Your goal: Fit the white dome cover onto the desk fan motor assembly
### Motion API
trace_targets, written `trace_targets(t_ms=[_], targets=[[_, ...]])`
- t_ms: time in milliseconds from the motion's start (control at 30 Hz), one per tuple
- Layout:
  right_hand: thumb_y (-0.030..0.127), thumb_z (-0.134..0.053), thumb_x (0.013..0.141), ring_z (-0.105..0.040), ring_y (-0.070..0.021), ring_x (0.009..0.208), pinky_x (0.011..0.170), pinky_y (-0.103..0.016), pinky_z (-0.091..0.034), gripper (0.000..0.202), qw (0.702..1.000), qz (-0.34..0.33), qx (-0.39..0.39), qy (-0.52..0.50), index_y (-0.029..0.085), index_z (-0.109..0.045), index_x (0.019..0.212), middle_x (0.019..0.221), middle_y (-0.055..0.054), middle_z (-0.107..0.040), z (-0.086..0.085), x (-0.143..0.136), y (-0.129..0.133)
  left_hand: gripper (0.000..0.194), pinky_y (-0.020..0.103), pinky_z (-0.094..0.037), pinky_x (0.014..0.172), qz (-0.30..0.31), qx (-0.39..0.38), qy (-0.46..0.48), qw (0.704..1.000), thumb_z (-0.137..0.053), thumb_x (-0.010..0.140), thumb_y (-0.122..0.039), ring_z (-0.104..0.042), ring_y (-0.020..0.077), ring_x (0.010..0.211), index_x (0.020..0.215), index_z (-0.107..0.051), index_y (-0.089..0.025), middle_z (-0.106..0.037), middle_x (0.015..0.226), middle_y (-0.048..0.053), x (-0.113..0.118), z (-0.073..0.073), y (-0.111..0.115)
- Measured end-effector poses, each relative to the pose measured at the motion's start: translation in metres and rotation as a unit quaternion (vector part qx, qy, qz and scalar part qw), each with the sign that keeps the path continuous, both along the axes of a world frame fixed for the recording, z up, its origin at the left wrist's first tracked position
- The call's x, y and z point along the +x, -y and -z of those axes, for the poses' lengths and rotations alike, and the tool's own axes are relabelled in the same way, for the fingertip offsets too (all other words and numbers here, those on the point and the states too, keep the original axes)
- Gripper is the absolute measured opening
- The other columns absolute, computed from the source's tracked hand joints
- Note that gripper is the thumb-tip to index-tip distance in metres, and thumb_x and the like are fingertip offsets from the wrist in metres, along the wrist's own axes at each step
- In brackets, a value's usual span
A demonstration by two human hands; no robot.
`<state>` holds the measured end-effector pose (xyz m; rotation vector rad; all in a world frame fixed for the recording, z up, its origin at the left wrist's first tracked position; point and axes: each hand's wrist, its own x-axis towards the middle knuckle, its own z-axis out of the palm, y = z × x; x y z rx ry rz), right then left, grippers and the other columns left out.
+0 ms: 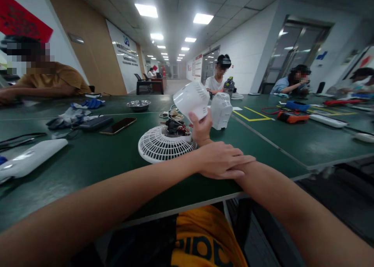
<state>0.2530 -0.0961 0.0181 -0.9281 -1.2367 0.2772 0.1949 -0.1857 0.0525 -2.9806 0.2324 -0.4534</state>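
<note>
Right hand: We see the right hand (202,128) closed on the lower edge of the white plastic housing (189,97), thumb on the near side.
Held housing: We find it directly above the right hand, in contact with the thumb, tilted, and raised over the tabletop (117,154). Slots show at its upper right end.
Left hand: We note the left hand (223,160) palm down across the right forearm (277,189), fingers extended and slightly bent, apart from the housing.
Fan grille: We locate the round white grille (152,144) flat on the tabletop, left of the right hand. The exposed motor assembly (175,128) with wires sits on it.
Second housing: We observe the vented white cover (221,113) upright, just right of the right hand. From this view we cannot tell whether they touch.
Left area: We identify a metal bowl (138,105), a smartphone (119,126) and a dark case (96,123), all beyond the grille or to its left.
Right area: We identify an orange multimeter (293,117) well apart from both hands, beside yellow tape markings (257,120).
Far side: We see a person (214,83) across the tabletop.
</note>
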Motion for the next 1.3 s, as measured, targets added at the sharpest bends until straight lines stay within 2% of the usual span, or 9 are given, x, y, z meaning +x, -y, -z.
trace_targets(t_ms=[67, 133, 233, 333, 433, 567, 667, 933, 1300], targets=[[0.069, -0.064, 0.083, -0.058, -0.0175, 0.075, 0.065, -0.031, -0.051, 0.055, 0.999, 0.040, 0.000, 0.008, 0.026, -0.045, 0.111, 0.087, 0.000, -0.063, -0.001, -0.003, 0.003, 0.044, 0.035, -0.049, 0.095, 0.014, 0.048, 0.045, 0.998, -0.041, 0.103, -0.035, -0.064, 0.0236, 0.115, 0.139, -0.053, -0.012, -0.065, 0.133, 0.017, -0.024, -0.001, -0.005], [0.067, -0.067, 0.083, -0.055, -0.0150, 0.070, 0.064, -0.030, -0.050, 0.052, 0.998, 0.052, -0.009, 0.022, 0.027, -0.047, 0.112, 0.083, 0.003, -0.062, -0.001, -0.004, 0.003, 0.027, 0.031, -0.052, 0.079, -0.006, 0.105, 0.059, 0.993, -0.044, 0.100, -0.027, -0.068, 0.0191, 0.087, 0.105, -0.069, -0.017, -0.074, 0.099, 0.010, -0.051, -0.006, -0.012], [0.075, -0.063, 0.082, -0.053, -0.0131, 0.067, 0.063, -0.029, -0.050, 0.060, 0.999, 0.043, -0.003, 0.018, 0.027, -0.046, 0.113, 0.085, 0.004, -0.061, -0.001, 0.003, -0.002, 0.033, 0.030, -0.043, 0.055, -0.078, 0.166, 0.086, 0.979, -0.044, 0.097, -0.028, -0.056, 0.0148, 0.055, 0.070, -0.063, -0.022, -0.065, 0.063, 0.001, -0.093, -0.015, -0.031], [0.085, -0.056, 0.077, -0.053, -0.0125, 0.068, 0.063, -0.029, -0.051, 0.072, 0.998, 0.053, -0.005, 0.021, 0.026, -0.046, 0.116, 0.089, 0.002, -0.062, -0.001, 0.013, -0.007, 0.030, 0.031, -0.040, 0.053, -0.208, 0.143, 0.228, 0.940, -0.047, 0.091, -0.031, -0.049, 0.0147, 0.049, 0.063, -0.057, -0.025, -0.059, 0.057, -0.001, -0.135, -0.015, -0.061], [0.086, -0.057, 0.075, -0.054, -0.0120, 0.068, 0.064, -0.029, -0.051, 0.072, 0.999, 0.049, -0.003, 0.017, 0.025, -0.049, 0.111, 0.088, 0.002, -0.062, -0.001, 0.020, -0.011, 0.031, 0.032, -0.041, 0.058, -0.363, 0.098, 0.372, 0.848, -0.044, 0.091, -0.032, -0.053, 0.0163, 0.054, 0.062, -0.053, -0.025, -0.057, 0.056, -0.001, -0.172, -0.002, -0.093], [0.079, -0.064, 0.076, -0.055, -0.0117, 0.060, 0.058, -0.029, -0.049, 0.060, 0.999, -0.019, -0.034, 0.015, 0.025, -0.052, 0.099, 0.080, 0.002, -0.061, -0.002, 0.022, -0.015, 0.036, 0.032, -0.047, 0.072, -0.488, -0.011, 0.398, 0.777, -0.036, 0.095, -0.035, -0.061, 0.0174, 0.064, 0.072, -0.060, -0.023, -0.065, 0.067, 0.001, -0.202, 0.021, -0.121], [0.076, -0.069, 0.071, -0.058, -0.0137, 0.061, 0.054, -0.029, -0.048, 0.059, 0.993, -0.085, -0.080, 0.015, 0.024, -0.056, 0.097, 0.080, 0.000, -0.065, -0.004, 0.025, -0.019, 0.036, 0.033, -0.047, 0.073, -0.541, -0.109, 0.338, 0.763, -0.037, 0.094, -0.040, -0.065, 0.0218, 0.071, 0.080, -0.064, -0.022, -0.070, 0.074, 0.004, -0.207, 0.030, -0.131], [0.068, -0.072, 0.072, -0.066, -0.0187, 0.070, 0.055, -0.030, -0.049, 0.052, 0.966, -0.198, -0.165, -0.011, 0.024, -0.061, 0.097, 0.082, -0.003, -0.071, -0.002, 0.038, -0.027, 0.060, 0.033, -0.047, 0.097, -0.456, -0.286, 0.248, 0.806, -0.017, 0.101, -0.053, -0.063, 0.0223, 0.108, 0.118, -0.062, -0.017, -0.069, 0.120, 0.010, -0.206, 0.036, -0.144], [0.066, -0.070, 0.072, -0.066, -0.0213, 0.073, 0.057, -0.032, -0.050, 0.049, 0.936, -0.269, -0.213, -0.079, 0.024, -0.065, 0.096, 0.087, -0.004, -0.074, -0.002, 0.031, -0.027, 0.064, 0.038, -0.037, 0.113, -0.475, -0.359, 0.138, 0.791, -0.038, 0.093, -0.060, -0.055, 0.0284, 0.131, 0.138, -0.056, -0.018, -0.060, 0.144, 0.011, -0.210, 0.044, -0.156]])
